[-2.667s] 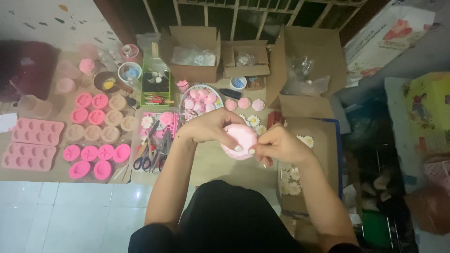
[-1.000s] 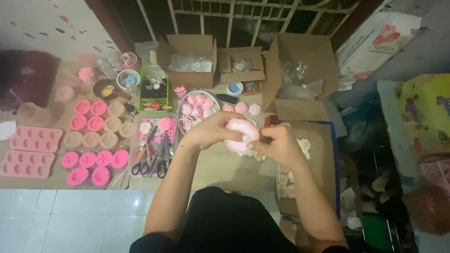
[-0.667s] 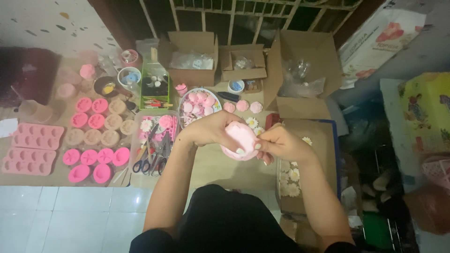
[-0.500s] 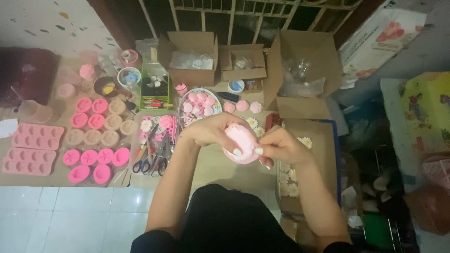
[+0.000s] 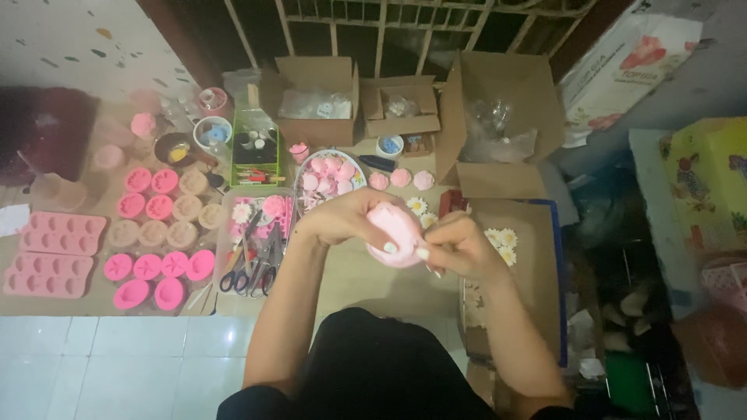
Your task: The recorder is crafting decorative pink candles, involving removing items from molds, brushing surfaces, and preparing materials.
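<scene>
Both hands pinch one soft pink mould (image 5: 397, 232): the left hand (image 5: 342, 219) cups it, the right hand (image 5: 459, 245) squeezes its edge. Next it needs a gentle push to pop the shape out.

moulds (image 5: 156, 229) left of scissors (image 5: 241, 268), plate (image 5: 305, 167) behind hands, boxes (image 5: 319, 97) farthest back

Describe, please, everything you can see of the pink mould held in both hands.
The pink mould is a small, round, soft-looking piece, seemingly silicone, pale pink and smooth. It is held above the cardboard-covered work surface, gripped between the left hand and the right hand, whose fingers press its lower edge. Its inside is hidden.
</scene>
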